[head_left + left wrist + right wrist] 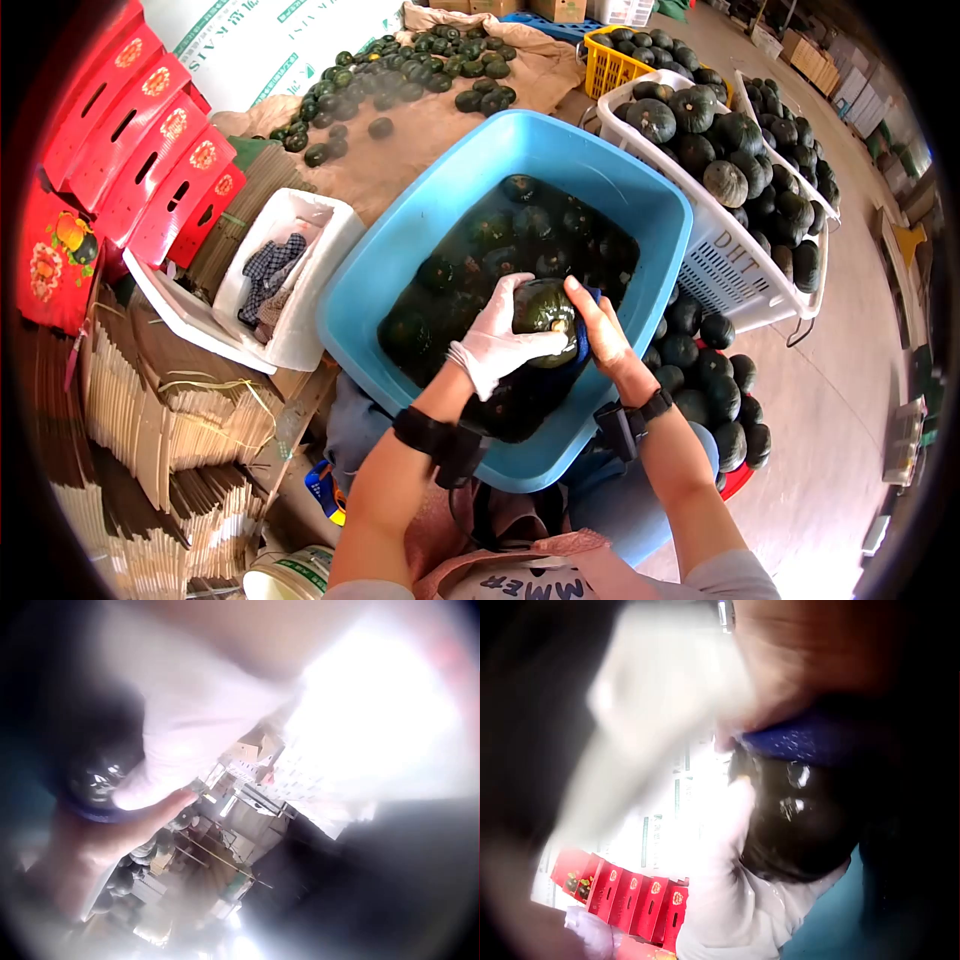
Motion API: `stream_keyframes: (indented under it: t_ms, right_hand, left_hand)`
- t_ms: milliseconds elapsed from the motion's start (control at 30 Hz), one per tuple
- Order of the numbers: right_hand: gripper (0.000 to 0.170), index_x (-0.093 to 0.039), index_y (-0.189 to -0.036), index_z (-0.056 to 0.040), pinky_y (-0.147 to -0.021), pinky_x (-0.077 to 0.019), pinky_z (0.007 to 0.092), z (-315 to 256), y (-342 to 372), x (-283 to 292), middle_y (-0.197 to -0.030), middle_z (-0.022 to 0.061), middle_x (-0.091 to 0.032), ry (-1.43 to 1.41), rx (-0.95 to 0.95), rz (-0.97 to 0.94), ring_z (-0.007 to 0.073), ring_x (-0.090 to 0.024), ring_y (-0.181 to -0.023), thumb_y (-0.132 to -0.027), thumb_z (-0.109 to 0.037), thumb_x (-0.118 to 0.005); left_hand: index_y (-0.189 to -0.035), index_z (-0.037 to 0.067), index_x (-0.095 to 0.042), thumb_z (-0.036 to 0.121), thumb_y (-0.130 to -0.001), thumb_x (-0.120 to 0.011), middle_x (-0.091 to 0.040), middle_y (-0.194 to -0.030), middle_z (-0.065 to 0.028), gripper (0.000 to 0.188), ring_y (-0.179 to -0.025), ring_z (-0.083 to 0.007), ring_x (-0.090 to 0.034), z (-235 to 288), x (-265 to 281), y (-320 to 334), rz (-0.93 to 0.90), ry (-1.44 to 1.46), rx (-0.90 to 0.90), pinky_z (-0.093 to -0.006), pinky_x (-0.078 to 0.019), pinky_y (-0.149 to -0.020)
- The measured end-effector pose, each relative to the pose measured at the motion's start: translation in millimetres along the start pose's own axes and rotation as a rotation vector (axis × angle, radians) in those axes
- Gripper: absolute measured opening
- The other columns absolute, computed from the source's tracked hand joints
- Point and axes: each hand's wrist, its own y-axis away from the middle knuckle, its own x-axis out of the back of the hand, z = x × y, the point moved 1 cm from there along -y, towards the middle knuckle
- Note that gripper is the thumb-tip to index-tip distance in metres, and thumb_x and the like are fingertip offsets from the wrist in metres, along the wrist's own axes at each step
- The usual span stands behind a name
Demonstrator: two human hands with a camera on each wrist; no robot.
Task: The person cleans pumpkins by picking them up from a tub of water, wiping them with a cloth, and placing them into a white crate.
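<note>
Over the blue tub (pixel 352 285), my left hand (pixel 492 338) in a thin white glove grips a wet dark-green pumpkin (pixel 543 310). Its thumb lies across the stem side, which also shows in the right wrist view, where the pumpkin (pixel 799 817) looks shiny. My bare right hand (pixel 604 332) holds a blue cloth (pixel 795 742) against the pumpkin's other side. Below the hands, dark water in the tub covers several more pumpkins (pixel 490 228). The left wrist view is blurred, with the gloved hand (pixel 187 712) across it.
A white crate (pixel 720 255) heaped with pumpkins stands right of the tub, a yellow crate (pixel 615 72) behind it. More pumpkins (pixel 715 370) are piled at lower right. Left are a foam box (pixel 340 235) with cloths, red cartons (pixel 140 140) and stacked cardboard (pixel 130 400). Pumpkins (pixel 410 75) cover a sheet behind.
</note>
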Motion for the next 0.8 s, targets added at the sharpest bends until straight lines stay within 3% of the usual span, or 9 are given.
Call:
stream_keyframes:
  t_ms: [33, 233, 300, 400, 567, 633, 700, 767, 800]
  right_hand:
    - [0.055, -0.064, -0.108, 0.0028, -0.081, -0.0501, 0.0317, -4, 3, 1, -0.097, 0.0090, -0.068, 0.150, 0.059, -0.022, 0.0158, -0.063, -0.090, -0.086, -0.048, -0.065]
    - [0.047, -0.063, -0.116, -0.0030, -0.089, -0.0467, 0.0301, -13, 20, -6, -0.106, 0.0056, -0.066, 0.302, 0.261, -0.196, 0.0148, -0.060, -0.098, -0.084, -0.035, -0.073]
    - [0.044, -0.061, -0.121, -0.0023, -0.092, -0.0467, 0.0309, -14, 18, -5, -0.110, 0.0059, -0.065, 0.184, 0.375, -0.340, 0.0144, -0.060, -0.099, -0.085, -0.023, -0.074]
    - [0.044, -0.060, -0.122, 0.0003, -0.094, -0.0476, 0.0325, -4, 18, 3, -0.113, 0.0071, -0.066, -0.253, 0.245, -0.305, 0.0164, -0.061, -0.103, -0.086, -0.021, -0.072]
    - [0.078, -0.052, -0.130, -0.0010, -0.102, -0.0437, 0.0415, 15, 17, -3, -0.127, 0.0164, -0.059, -1.036, 0.015, -0.476, 0.0299, -0.057, -0.115, -0.088, -0.066, -0.048]
    - [0.075, -0.055, -0.127, -0.0025, -0.101, -0.0452, 0.0412, 12, 19, -8, -0.124, 0.0154, -0.061, -1.013, 0.003, -0.376, 0.0287, -0.059, -0.112, -0.088, -0.066, -0.049]
    - [0.072, -0.057, -0.124, -0.0036, -0.098, -0.0476, 0.0407, 11, 26, -8, -0.120, 0.0146, -0.063, -0.871, -0.005, -0.178, 0.0284, -0.061, -0.108, -0.089, -0.065, -0.047]
    - [0.062, -0.059, -0.122, -0.0046, -0.091, -0.0509, 0.0364, 5, 23, -5, -0.113, 0.0115, -0.066, -0.833, 0.000, -0.192, 0.0234, -0.064, -0.099, -0.091, -0.058, -0.052]
    - [0.055, -0.061, -0.120, -0.0050, -0.087, -0.0515, 0.0340, 0, 22, -4, -0.109, 0.0096, -0.066, -0.601, 0.086, -0.089, 0.0202, -0.064, -0.096, -0.092, -0.052, -0.055]
  left_hand:
    - [-0.137, 0.004, -0.032, 0.013, -0.065, -0.083, -0.052, -0.121, -0.0133, 0.089, -0.112, -0.0211, -0.052, 2, 7, 0, -0.004, -0.366, -0.133, -0.0341, -0.0447, -0.097]
    - [-0.146, 0.004, -0.022, 0.014, -0.060, -0.084, -0.049, -0.128, -0.0182, 0.107, -0.121, -0.0267, -0.048, 23, 16, 2, -0.178, -0.572, -0.142, -0.0350, -0.0381, -0.104]
    - [-0.149, 0.007, -0.018, 0.004, -0.059, -0.082, -0.043, -0.134, -0.0135, 0.111, -0.125, -0.0238, -0.044, 20, 9, 3, -0.247, -0.185, -0.075, -0.0350, -0.0374, -0.105]
    - [-0.151, 0.018, -0.014, -0.003, -0.063, -0.079, -0.043, -0.135, -0.0131, 0.111, -0.123, -0.0235, -0.046, 24, -5, 13, -0.116, 0.185, 0.007, -0.0392, -0.0400, -0.103]
    - [-0.147, 0.012, -0.023, 0.004, -0.082, -0.071, -0.051, -0.131, -0.0115, 0.080, -0.121, -0.0217, -0.050, -20, -30, 5, 0.030, 0.791, -0.109, -0.0361, -0.0414, -0.102]
    - [-0.145, 0.011, -0.029, 0.016, -0.090, -0.065, -0.053, -0.124, -0.0083, 0.065, -0.113, -0.0184, -0.052, -34, -37, 0, 0.126, 0.748, -0.246, -0.0339, -0.0406, -0.101]
    - [-0.135, 0.013, -0.048, 0.030, -0.097, -0.054, -0.053, -0.106, -0.0054, 0.042, -0.092, -0.0173, -0.052, -65, -23, -14, 0.448, -0.045, -0.332, -0.0316, -0.0416, -0.089]
    - [-0.129, 0.012, -0.056, 0.031, -0.099, -0.050, -0.055, -0.102, -0.0100, 0.035, -0.092, -0.0206, -0.053, -58, -17, -11, 0.434, -0.662, -0.411, -0.0315, -0.0417, -0.090]
    - [-0.127, 0.010, -0.057, 0.034, -0.101, -0.045, -0.057, -0.098, -0.0151, 0.038, -0.091, -0.0244, -0.056, -51, -16, -7, 0.223, -0.502, -0.277, -0.0329, -0.0436, -0.088]
